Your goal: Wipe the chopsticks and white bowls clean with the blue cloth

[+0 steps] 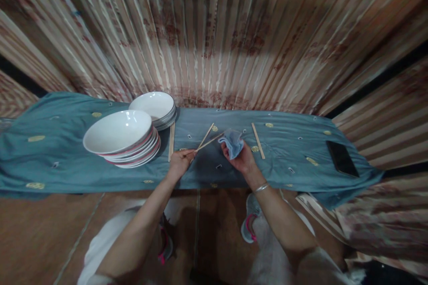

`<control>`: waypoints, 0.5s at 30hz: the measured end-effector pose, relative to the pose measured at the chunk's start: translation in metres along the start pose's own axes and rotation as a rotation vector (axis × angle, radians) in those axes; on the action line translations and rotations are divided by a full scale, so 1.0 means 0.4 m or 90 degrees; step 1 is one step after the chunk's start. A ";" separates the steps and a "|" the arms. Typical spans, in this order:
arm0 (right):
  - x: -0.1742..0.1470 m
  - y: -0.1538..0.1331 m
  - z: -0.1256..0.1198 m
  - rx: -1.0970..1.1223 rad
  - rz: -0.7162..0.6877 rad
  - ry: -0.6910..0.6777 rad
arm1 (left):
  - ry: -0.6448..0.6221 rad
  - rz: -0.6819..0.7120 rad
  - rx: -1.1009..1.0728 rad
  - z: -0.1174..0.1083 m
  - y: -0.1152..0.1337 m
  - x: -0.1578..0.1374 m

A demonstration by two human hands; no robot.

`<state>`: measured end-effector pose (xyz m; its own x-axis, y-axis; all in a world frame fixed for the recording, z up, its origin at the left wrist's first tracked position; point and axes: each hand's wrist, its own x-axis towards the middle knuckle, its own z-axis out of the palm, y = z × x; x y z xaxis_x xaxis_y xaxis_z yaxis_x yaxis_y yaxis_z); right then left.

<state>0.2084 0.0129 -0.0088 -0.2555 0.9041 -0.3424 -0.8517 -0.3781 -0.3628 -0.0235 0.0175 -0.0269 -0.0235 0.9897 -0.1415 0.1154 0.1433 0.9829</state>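
My left hand (179,163) is closed around the near ends of a pair of wooden chopsticks (210,141), which spread apart in a V. A crumpled blue cloth (234,143) is in my right hand (245,160), fingers closed on it from below. The tip of one chopstick reaches the cloth's left edge; whether the cloth wraps it is hidden. The other chopstick points away from me, apart from the cloth. Several more chopsticks (171,142) lie just left of my left hand, and another pair (257,141) rests right of the cloth.
On the left of the table, covered with a teal patterned cloth (290,142), stands a stack of large white bowls (117,133). Behind it is a stack of smaller white bowls (154,107). A black phone (341,158) lies at the right end. A striped curtain (207,35) hangs behind.
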 end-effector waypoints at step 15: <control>0.064 0.033 0.008 -0.042 -0.121 0.143 | -0.121 -0.278 -0.469 0.106 0.087 -0.021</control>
<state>0.1893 0.0317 -0.0195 0.0195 0.8957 -0.4443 -0.8415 -0.2253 -0.4911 0.0228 0.0145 0.0036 0.2577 0.8414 -0.4750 -0.5375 0.5334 0.6531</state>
